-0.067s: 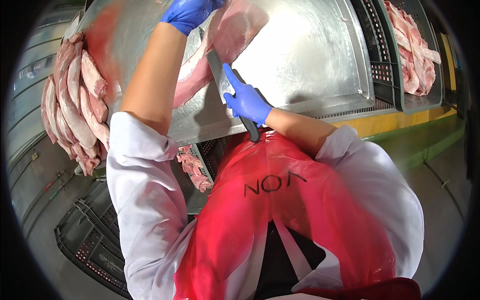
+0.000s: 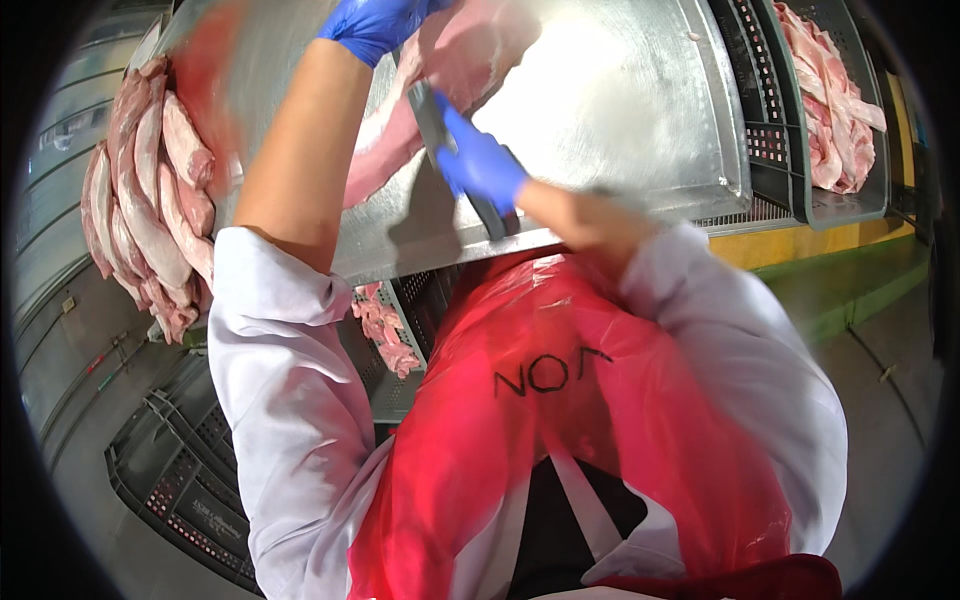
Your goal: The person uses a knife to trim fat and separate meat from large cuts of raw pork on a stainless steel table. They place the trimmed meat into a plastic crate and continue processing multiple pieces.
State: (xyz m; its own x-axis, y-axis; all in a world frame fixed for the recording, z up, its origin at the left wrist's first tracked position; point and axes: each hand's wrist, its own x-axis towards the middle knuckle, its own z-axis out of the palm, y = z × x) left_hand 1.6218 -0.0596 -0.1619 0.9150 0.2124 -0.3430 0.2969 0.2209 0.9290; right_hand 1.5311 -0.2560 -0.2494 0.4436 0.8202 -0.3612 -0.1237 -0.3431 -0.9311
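Observation:
A long pale-pink piece of raw meat lies on the metal worktable. At its far end is my left hand in a blue glove. The fingers look curled against the meat, though the upper picture edge cuts part of them off. My right hand, also gloved in blue, is closed round the dark handle of a knife. One finger stretches along the blade, blurred by motion. The blade points away from me, its tip close to the meat's near right edge; I cannot tell whether they touch.
Several long pieces of meat are heaped at the table's left side. On the right, a dark crate holds pale trimmings. Another crate with meat scraps sits below the near edge. A dark crate stands lower left.
My right hand has shifted slightly left and away from me with the knife, whose handle end now lies over the table's near rim. The left hand has barely moved.

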